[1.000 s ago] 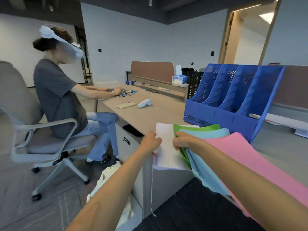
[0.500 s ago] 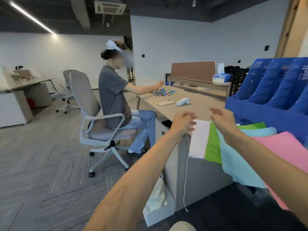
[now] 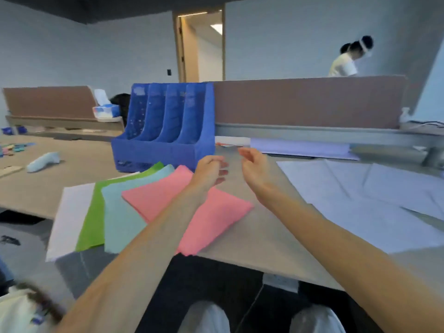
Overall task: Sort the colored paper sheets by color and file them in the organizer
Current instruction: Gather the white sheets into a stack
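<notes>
A fan of paper sheets lies at the desk's front edge: white (image 3: pixel 69 217), green (image 3: pixel 92 219), light blue (image 3: pixel 120 215) and pink (image 3: pixel 168 205) on top. Behind them stands the blue organizer (image 3: pixel 165 131) with several upright slots. My left hand (image 3: pixel 210 171) hovers above the pink sheet's far corner, fingers loosely curled, holding nothing. My right hand (image 3: pixel 254 169) hangs beside it over bare desk, fingers relaxed and empty. Both hands are apart from the sheets.
Large pale sheets (image 3: pixel 365 198) cover the desk to the right. A brown partition (image 3: pixel 307 102) runs along the back. At the left lie a white controller (image 3: pixel 43 162) and small coloured pieces (image 3: pixel 12 149). A tissue box (image 3: pixel 105 111) sits behind. A person (image 3: pixel 348 61) stands beyond the partition.
My hands have let go of the white and green sheets and lifted off the stack. The view has swung right, from the seated person to the organizer and desk.
</notes>
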A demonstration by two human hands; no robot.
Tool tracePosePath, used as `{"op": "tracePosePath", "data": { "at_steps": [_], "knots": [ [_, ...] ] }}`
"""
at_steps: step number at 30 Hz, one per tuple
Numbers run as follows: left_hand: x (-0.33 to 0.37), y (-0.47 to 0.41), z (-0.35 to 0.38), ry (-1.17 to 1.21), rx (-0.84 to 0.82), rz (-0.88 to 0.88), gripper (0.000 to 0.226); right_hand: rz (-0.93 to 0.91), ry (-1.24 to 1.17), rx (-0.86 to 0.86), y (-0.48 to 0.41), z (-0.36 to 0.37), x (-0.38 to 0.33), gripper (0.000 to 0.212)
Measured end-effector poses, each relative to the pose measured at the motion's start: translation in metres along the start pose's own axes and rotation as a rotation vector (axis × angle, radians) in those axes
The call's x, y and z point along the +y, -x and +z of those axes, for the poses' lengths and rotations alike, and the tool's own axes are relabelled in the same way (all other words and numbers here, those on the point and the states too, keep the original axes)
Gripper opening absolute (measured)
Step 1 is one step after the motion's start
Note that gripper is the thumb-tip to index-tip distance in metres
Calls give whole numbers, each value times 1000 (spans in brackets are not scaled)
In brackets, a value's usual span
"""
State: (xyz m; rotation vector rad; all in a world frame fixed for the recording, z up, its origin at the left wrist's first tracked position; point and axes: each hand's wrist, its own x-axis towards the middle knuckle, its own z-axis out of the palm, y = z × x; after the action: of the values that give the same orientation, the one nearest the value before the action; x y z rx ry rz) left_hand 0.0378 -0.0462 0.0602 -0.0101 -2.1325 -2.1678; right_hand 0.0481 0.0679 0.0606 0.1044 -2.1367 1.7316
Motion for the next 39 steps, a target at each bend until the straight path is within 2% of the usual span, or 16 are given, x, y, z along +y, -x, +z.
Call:
{"op": "tracePosePath", "data": {
  "at_steps": [6, 10, 13, 15, 17, 20, 25, 27, 29, 32, 35, 39],
  "knots": [
    [-28, -9, 139, -82, -301, -184, 17, 150, 256, 247, -5, -154, 59, 45],
    [-43, -17, 193, -42, -368, -300, 18, 244, 442, 289, -3, -232, 93, 39],
    [-42, -26, 218, 8, -294, -340, 18, 336, 798, 195, -6, -280, 116, 47],
    [-43, -32, 229, 49, -284, -393, 27, 411, 1051, 44, -5, -300, 132, 62],
    [-44, -39, 237, 67, -277, -432, 38, 403, 1204, -53, -3, -309, 144, 71],
    [-47, -50, 245, 43, -257, -457, 45, 320, 1298, -56, -1, -311, 149, 81],
    [-50, -61, 260, -79, -323, -456, 31, 381, 1356, -14, -16, -307, 139, 91],
    [-55, -68, 264, -184, -322, -427, 33, 403, 1332, -40, -25, -305, 135, 87],
    [-65, -77, 267, -280, -293, -364, 42, 371, 1311, -90, -30, -302, 135, 74],
    [-72, -86, 270, -341, -282, -305, 45, 171, 1385, -174, -34, -294, 133, 45],
    [-69, -79, 272, -462, -352, -231, 39, 89, 1454, -185, -37, -288, 128, 29],
    [-58, -61, 268, -655, -484, -233, 17, 182, 1467, -92, -39, -293, 130, 29]
  ]
}}
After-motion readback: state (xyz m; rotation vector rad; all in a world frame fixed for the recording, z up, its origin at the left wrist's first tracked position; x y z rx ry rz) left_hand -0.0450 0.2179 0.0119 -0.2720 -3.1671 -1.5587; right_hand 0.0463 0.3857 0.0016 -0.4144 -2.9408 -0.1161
